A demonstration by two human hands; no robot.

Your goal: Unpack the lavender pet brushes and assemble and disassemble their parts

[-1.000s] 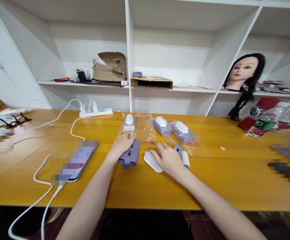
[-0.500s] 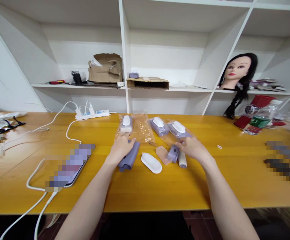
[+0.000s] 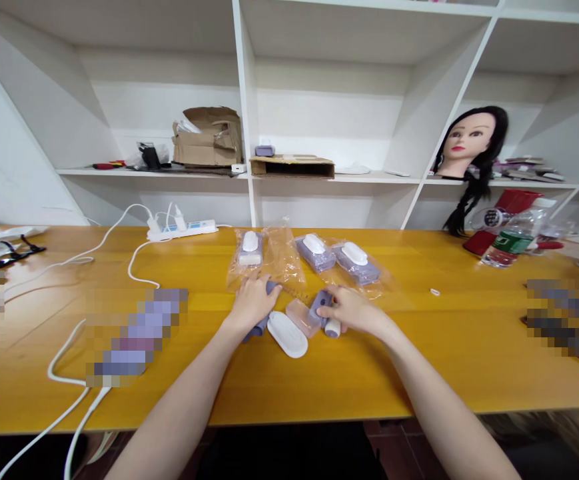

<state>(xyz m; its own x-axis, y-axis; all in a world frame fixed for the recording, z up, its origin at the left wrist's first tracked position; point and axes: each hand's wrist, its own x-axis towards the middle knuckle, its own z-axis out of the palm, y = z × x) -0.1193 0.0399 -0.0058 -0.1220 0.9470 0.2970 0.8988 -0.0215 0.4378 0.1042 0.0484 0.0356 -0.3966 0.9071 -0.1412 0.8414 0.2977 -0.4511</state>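
Observation:
My left hand (image 3: 252, 303) is closed round a purple holder (image 3: 260, 324) that stands on edge on the yellow table (image 3: 319, 373). My right hand (image 3: 353, 311) grips a small purple-and-white part (image 3: 325, 319) lying beside it. Between the hands lie a white oval brush piece (image 3: 288, 334) and a clear pinkish cover (image 3: 302, 316). Just beyond my hands lie three clear bags (image 3: 289, 257), each with a purple-and-white item inside.
A blurred phone (image 3: 134, 327) with a white cable lies at the left, a power strip (image 3: 182, 228) behind it. A plastic bottle (image 3: 512, 241) and a mannequin head (image 3: 469, 150) stand at the right. White shelves behind hold cardboard boxes (image 3: 209, 140).
My left hand tipped the purple holder from flat onto its edge. My right hand left the white brush piece, reached right, took the small purple-and-white part and drew it leftward.

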